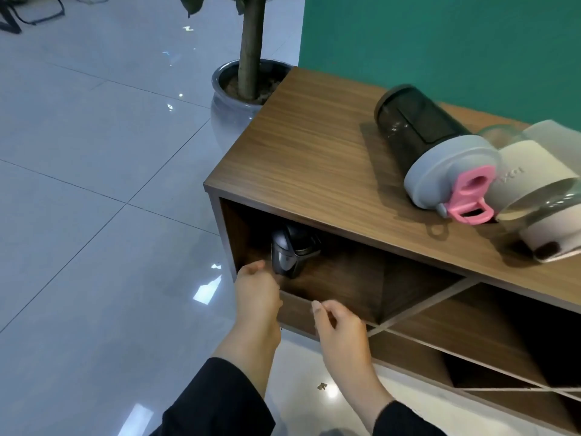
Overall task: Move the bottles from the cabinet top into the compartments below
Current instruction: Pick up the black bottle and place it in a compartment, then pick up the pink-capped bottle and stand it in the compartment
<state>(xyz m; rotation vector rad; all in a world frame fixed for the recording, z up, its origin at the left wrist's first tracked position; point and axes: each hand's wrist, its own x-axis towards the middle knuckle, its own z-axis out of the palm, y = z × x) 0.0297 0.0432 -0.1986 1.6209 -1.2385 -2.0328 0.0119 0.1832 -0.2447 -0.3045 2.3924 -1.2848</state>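
Note:
A dark metallic bottle (290, 251) stands inside the leftmost compartment (345, 278) of the wooden cabinet (314, 146). My left hand (256, 289) hovers just in front of that bottle, fingers loosely curled, holding nothing. My right hand (341, 328) is at the compartment's front edge, fingers apart and empty. On the cabinet top stand a dark bottle with a grey lid and pink flip cap (437, 149) and, to its right, a white and clear bottle (534, 196), partly cut off by the frame edge.
A potted tree in a grey pot (239, 92) stands on the tiled floor (94, 184) behind the cabinet's left end. A green wall (440, 42) backs the cabinet. More compartments (487, 335) with slanted dividers lie to the right.

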